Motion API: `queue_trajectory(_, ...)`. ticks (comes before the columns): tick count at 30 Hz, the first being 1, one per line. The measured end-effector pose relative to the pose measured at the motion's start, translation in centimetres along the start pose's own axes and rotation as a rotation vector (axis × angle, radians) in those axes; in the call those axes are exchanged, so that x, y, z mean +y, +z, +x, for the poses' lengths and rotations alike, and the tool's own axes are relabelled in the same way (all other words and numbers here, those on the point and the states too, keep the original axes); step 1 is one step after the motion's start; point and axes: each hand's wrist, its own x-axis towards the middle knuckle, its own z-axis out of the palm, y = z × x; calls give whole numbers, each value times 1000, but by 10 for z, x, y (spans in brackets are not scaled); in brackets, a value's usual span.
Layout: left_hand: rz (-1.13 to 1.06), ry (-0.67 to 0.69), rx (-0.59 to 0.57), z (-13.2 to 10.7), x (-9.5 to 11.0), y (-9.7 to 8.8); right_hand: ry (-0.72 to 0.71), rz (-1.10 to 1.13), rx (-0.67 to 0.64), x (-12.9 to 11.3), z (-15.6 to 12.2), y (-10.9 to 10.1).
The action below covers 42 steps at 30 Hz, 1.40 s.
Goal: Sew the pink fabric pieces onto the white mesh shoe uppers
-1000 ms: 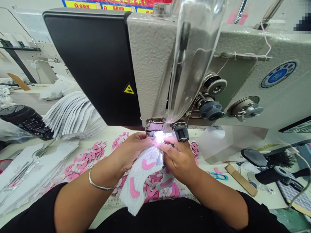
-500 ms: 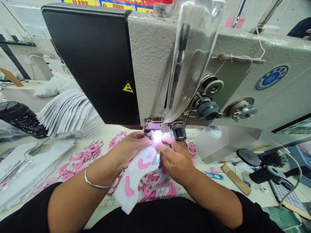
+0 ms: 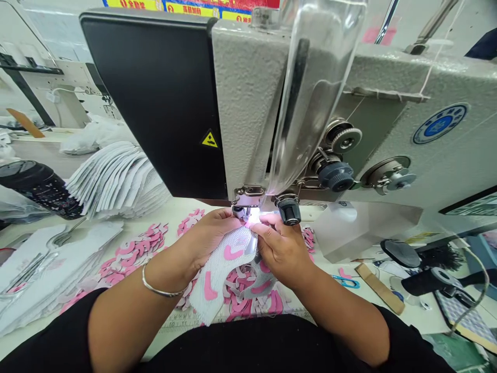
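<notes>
A white mesh fabric piece (image 3: 219,272) with pink curved patches lies under the presser foot (image 3: 243,211) of a grey sewing machine (image 3: 248,98). My left hand (image 3: 207,235), a silver bangle on its wrist, grips the piece's left side right at the lit needle area. My right hand (image 3: 277,246) pinches the piece's right edge beside the needle, fingers closed. The fabric's lower end hangs toward my lap.
Loose pink cut shapes (image 3: 134,251) litter the table around and under the work. A fanned stack of white mesh pieces (image 3: 116,181) sits at the left, with more white pieces (image 3: 42,272) nearer. Blue snips (image 3: 345,281) and black pedal-like parts (image 3: 427,280) lie at the right.
The fabric piece has been fed further up under the presser foot, so less of it hangs toward me. Both hands stayed at the needle.
</notes>
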Motion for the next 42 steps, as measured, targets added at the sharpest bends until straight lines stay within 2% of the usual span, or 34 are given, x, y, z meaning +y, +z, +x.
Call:
queue_trajectory(8,33,-46,40,-15,-1,10,2,81,-124,14,7,-4)
queue_trajectory(12,120,-1,46,-19,-3,14,-12,97,-166,20,11,-8)
queue_trajectory(21,146,-7,60,-16,0,11,32,127,-240,15,16,-16)
queue_trajectory(26,91,-28,-4,-13,0,6,58,134,-298,12,17,-19)
queue_trajectory(30,127,-17,-46,-8,0,-5,87,121,-337,9,17,-20)
queue_trajectory(33,179,-1,-120,-2,5,-15,92,96,-366,5,17,-24)
queue_trajectory(37,303,31,-216,2,19,-23,77,33,-355,-3,16,-25)
queue_trajectory(39,368,41,-192,2,25,-24,42,-10,-317,-8,14,-24)
queue_trajectory(42,497,86,-91,2,29,-24,-3,-78,-218,-13,10,-20)
